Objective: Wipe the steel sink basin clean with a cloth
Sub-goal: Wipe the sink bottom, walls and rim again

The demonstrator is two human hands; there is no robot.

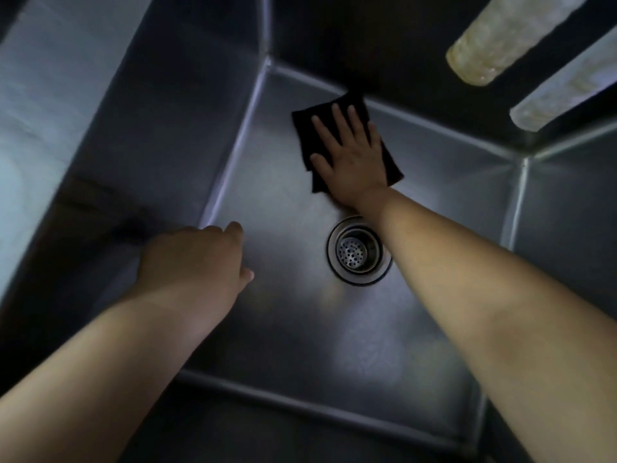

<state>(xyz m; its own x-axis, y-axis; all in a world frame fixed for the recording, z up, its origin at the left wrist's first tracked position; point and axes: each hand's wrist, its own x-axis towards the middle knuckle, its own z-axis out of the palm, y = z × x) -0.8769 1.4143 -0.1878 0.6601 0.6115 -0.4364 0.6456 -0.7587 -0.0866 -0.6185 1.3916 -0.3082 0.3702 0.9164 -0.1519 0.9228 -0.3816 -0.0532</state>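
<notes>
A right hand (350,155) lies flat, fingers spread, on a dark cloth (344,142) in the steel sink (283,329).
The drain (359,250) sits just behind its wrist; the left hand (197,259), loosely curled, grips nothing.

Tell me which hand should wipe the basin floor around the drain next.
Right. The right hand lies flat on the cloth on the sink floor, just beyond the drain. The left hand holds nothing, its fingers curled, near the left wall.
</notes>
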